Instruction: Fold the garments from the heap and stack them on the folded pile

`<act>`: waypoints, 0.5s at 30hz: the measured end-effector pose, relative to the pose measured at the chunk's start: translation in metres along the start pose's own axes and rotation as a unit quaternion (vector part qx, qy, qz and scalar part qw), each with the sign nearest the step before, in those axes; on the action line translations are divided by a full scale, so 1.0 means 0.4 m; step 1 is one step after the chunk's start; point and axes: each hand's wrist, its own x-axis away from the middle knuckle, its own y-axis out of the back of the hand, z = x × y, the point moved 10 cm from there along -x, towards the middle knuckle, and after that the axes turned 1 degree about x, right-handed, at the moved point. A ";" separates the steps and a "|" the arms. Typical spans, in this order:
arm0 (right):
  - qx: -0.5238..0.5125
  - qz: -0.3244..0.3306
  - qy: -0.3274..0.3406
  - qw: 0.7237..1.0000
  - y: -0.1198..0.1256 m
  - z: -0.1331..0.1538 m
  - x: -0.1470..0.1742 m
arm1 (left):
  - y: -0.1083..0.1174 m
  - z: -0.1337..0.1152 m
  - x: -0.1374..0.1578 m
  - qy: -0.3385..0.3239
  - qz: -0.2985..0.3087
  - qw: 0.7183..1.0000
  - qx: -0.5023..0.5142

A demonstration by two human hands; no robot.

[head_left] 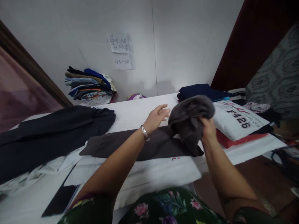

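A dark grey garment [149, 144], folded into a long strip, lies across the white-covered table. Its right end is lifted and bunched into a rounded, hood-like shape [192, 109]. My right hand [207, 129] grips that bunched end from the right, fingers wrapped in the cloth. Just left of it, my left hand [158, 117] is raised above the strip with fingers stretched out and nothing in them. A silver bracelet [145, 133] circles my left wrist. Whether the left fingertips brush the raised cloth, I cannot tell.
Black clothing [58, 130] spreads over the table's left side. Folded clothes [90, 85] are stacked at the wall. At right sit a navy folded garment [198, 90], a white printed one [238, 119] and a red one [233, 141]. A dark flat panel [59, 200] lies near me.
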 end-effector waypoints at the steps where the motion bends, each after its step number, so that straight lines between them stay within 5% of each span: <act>1: -0.054 -0.032 -0.012 0.998 0.053 0.018 -0.037 | 0.012 0.034 -0.026 0.010 -0.019 0.998 -0.053; 4: -0.165 -0.110 -0.061 0.978 0.195 0.040 -0.107 | 0.042 0.168 -0.097 0.076 -0.047 0.965 -0.247; 8: -0.194 -0.194 -0.024 0.961 0.335 0.052 -0.122 | 0.020 0.293 -0.171 0.110 -0.051 0.938 -0.326; 15: -0.235 -0.212 -0.026 0.948 0.398 -0.001 -0.125 | -0.110 0.394 -0.290 0.138 -0.037 0.939 -0.312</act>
